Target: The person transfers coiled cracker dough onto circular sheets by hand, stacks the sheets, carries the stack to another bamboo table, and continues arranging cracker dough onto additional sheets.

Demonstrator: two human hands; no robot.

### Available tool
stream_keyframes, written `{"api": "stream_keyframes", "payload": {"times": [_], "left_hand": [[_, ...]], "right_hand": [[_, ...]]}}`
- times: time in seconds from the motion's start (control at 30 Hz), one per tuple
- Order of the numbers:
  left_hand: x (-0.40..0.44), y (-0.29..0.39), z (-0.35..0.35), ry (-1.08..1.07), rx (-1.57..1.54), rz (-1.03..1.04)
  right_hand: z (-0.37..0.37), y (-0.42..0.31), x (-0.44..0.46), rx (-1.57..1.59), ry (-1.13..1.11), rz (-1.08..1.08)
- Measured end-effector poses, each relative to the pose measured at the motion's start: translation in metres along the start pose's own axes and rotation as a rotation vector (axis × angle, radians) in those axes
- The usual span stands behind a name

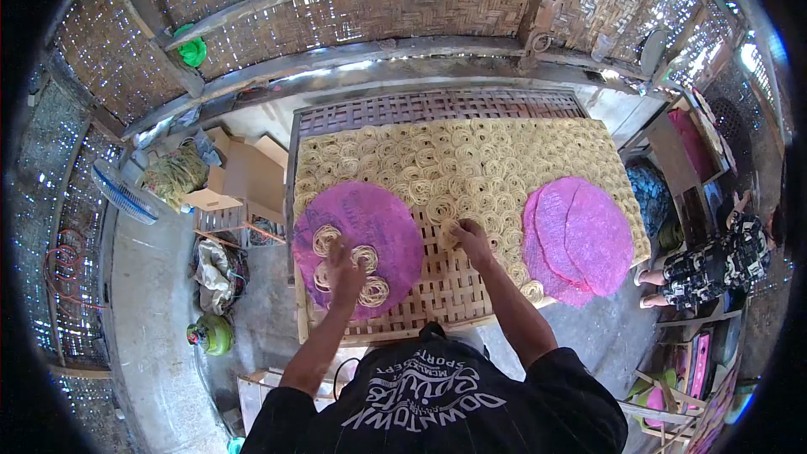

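Observation:
My left hand (343, 273) is over the round purple sheet (391, 240) on the left, among several coiled noodle nests (374, 291); its fingers are blurred. My right hand (471, 240) pinches a noodle nest (450, 235) above the woven bamboo rack (441, 286), near the front edge of the rows of nests (471, 160). Pink round sheets (580, 240) lie overlapped on the right part of the rack, partly over the nests.
An open cardboard box (252, 172) stands left of the rack. A green gas cylinder (214, 335) and a white sack (215, 276) are on the floor. A person in patterned clothes (714, 261) is at the right. A blue fan (123, 192) stands far left.

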State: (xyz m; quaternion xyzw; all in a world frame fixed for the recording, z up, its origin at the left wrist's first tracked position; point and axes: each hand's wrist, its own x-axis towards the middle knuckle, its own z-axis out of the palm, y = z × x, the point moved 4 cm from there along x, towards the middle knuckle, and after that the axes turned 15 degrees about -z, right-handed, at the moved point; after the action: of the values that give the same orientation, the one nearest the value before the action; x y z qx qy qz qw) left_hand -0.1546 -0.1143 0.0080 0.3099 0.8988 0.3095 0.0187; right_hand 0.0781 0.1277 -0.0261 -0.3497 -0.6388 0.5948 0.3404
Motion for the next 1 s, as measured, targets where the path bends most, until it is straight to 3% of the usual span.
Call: {"api": "stream_keyframes", "payload": {"times": [0.07, 0.17, 0.27, 0.47, 0.57, 0.67, 0.73, 0.87, 1.0], "left_hand": [[-0.004, 0.010, 0.023, -0.034, 0.106, 0.005], [0.003, -0.001, 0.045, -0.090, 0.258, -0.024], [0.004, 0.002, 0.031, -0.137, 0.229, 0.010], [0.023, -0.015, 0.034, -0.165, 0.225, -0.010], [0.034, -0.002, 0.024, -0.240, 0.250, -0.021], [0.039, 0.006, 0.021, -0.282, 0.293, 0.024], [0.039, 0.010, 0.019, -0.331, 0.274, 0.014], [0.027, 0.010, 0.021, -0.389, 0.193, -0.043], [0.019, 0.020, 0.009, -0.375, 0.124, -0.142]], "right_hand": [[-0.001, 0.043, 0.021, -0.117, -0.024, -0.029], [0.000, 0.004, 0.022, -0.801, -0.034, -0.237], [0.003, -0.013, 0.019, -1.018, -0.022, -0.340], [0.020, -0.037, -0.004, -0.951, 0.006, -0.300], [0.052, -0.034, -0.022, -0.919, -0.134, -0.251], [0.084, -0.050, -0.041, -0.886, -0.139, -0.478], [0.096, -0.048, -0.041, -0.966, -0.135, -0.504], [0.077, -0.014, -0.039, -1.014, -0.043, -0.569], [0.047, -0.028, -0.036, -0.972, 0.029, -0.514]]}}
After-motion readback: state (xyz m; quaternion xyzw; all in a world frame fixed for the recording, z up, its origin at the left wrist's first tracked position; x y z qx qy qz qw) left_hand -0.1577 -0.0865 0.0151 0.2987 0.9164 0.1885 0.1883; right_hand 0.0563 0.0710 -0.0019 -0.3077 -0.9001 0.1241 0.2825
